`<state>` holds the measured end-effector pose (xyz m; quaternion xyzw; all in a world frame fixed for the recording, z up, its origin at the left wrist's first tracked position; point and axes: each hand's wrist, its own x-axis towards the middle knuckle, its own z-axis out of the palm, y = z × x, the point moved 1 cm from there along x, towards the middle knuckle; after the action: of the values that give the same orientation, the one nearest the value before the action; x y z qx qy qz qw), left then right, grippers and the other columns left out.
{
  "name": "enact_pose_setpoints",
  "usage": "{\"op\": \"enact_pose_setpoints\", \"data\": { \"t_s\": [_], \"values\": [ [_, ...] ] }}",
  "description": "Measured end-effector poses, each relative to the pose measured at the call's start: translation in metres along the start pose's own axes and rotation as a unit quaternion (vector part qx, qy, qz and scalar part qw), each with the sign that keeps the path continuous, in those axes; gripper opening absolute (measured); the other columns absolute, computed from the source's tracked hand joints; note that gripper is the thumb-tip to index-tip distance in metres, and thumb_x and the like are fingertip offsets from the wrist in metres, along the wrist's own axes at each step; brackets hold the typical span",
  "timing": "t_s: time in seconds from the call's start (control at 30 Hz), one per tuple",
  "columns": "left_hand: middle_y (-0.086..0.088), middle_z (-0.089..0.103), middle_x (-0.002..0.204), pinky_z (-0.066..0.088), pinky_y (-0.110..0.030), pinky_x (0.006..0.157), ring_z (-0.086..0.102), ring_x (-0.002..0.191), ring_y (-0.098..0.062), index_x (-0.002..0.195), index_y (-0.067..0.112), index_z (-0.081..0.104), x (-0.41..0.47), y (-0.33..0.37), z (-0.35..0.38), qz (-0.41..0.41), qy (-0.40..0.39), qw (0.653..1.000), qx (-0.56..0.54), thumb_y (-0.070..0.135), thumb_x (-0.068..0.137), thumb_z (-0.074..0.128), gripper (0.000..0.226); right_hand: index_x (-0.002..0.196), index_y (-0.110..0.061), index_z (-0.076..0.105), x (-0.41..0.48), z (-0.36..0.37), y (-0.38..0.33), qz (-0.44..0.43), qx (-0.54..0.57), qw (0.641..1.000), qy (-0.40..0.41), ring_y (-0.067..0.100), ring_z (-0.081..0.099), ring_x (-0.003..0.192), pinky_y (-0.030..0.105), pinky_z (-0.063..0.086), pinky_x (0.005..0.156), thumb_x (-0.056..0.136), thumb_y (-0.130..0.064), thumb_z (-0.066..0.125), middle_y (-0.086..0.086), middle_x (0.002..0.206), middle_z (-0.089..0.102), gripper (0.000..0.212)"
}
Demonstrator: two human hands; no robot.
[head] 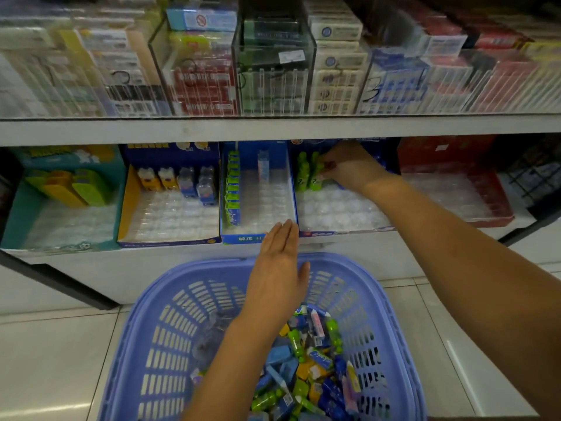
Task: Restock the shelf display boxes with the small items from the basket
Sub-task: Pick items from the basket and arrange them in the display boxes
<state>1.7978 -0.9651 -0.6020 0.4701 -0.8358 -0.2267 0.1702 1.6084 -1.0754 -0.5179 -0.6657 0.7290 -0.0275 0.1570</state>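
Green bottle (316, 177) goes upright into the display box (340, 208) — right hand (349, 167) pinches it; seat it straight, fully down — left hand (279, 268) flat, holding nothing.

My left hand (280, 256), right hand (352, 167): bare. Left forearm (239, 357), right forearm (455, 256): bare to frame edge. Right fingernail (333, 164) looks dark-tinted.

Right hand (343, 168) reaches into the dark blue display box (340, 214) on the lower shelf (121, 253), fingers curled on a green bottle (318, 173) standing at the back left. Left hand (280, 256), fingers straight, hovers over the far rim of the purple basket (158, 344), which holds mixed small items (306, 369)
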Motion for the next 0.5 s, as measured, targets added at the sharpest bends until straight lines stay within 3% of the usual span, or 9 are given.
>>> {"op": "enact_pose_setpoints", "data": {
  "t_s": [0.1,0.2,0.27,0.37,0.43,0.5],
  "values": [
    [0.002,0.0,0.161,0.0,-0.023,0.118,-0.006,0.148,-0.014,0.153,0.014,0.004,0.0,-0.001,0.001,0.003,-0.003,1.0,0.003,0.03,0.1,0.046,0.07,0.096,-0.005,0.057,0.004,0.001,-0.006,0.023,-0.008,1.0,-0.014,0.026,0.055,0.103,0.023,0.037,0.063,0.09,-0.022,0.061,0.015,0.103,0.056,0.018],
    [-0.001,0.004,0.161,0.002,-0.023,0.118,-0.002,0.148,-0.015,0.152,0.013,0.007,0.002,-0.001,-0.004,0.009,-0.008,1.0,0.016,0.028,0.1,0.046,0.067,0.122,-0.003,0.058,0.0,-0.004,-0.009,0.022,-0.025,0.999,-0.005,0.03,0.053,0.115,0.026,0.042,0.086,0.089,-0.023,0.064,0.019,0.123,0.056,0.04],
    [-0.001,0.008,0.161,0.005,-0.023,0.118,0.002,0.148,-0.015,0.152,0.013,0.011,-0.001,0.0,-0.008,0.012,-0.009,1.0,0.0,0.026,0.1,0.046,0.065,0.125,-0.005,0.056,-0.006,-0.005,-0.011,0.017,-0.037,0.999,0.005,0.031,0.051,0.116,0.029,0.042,0.091,0.09,-0.024,0.062,0.018,0.125,0.055,0.041],
    [-0.001,0.028,0.155,0.023,-0.024,0.113,0.024,0.142,-0.016,0.148,0.015,0.03,-0.013,0.001,-0.014,-0.001,0.049,0.994,-0.095,0.024,0.099,0.048,0.053,0.11,-0.001,0.059,-0.03,-0.005,-0.021,0.015,-0.03,0.998,0.061,0.032,0.054,0.113,0.026,0.044,0.085,0.09,-0.023,0.06,0.018,0.111,0.058,0.029],
    [-0.003,0.048,0.138,0.04,-0.027,0.098,0.045,0.124,-0.018,0.135,0.016,0.048,-0.023,-0.004,-0.013,0.003,0.119,0.983,-0.138,0.023,0.099,0.049,0.037,0.103,0.001,0.063,-0.059,0.001,-0.029,0.004,0.023,0.992,0.126,0.03,0.058,0.101,0.028,0.045,0.081,0.086,-0.023,0.065,0.019,0.106,0.063,0.03],
    [-0.006,0.059,0.119,0.047,-0.03,0.086,0.056,0.105,-0.02,0.12,0.012,0.058,-0.03,-0.013,-0.001,-0.001,0.103,0.984,-0.148,0.02,0.098,0.051,0.025,0.089,0.001,0.068,-0.095,0.019,-0.034,0.009,0.1,0.989,0.109,0.027,0.063,0.083,0.032,0.048,0.073,0.08,-0.028,0.072,0.018,0.091,0.068,0.031]
  ]
}}
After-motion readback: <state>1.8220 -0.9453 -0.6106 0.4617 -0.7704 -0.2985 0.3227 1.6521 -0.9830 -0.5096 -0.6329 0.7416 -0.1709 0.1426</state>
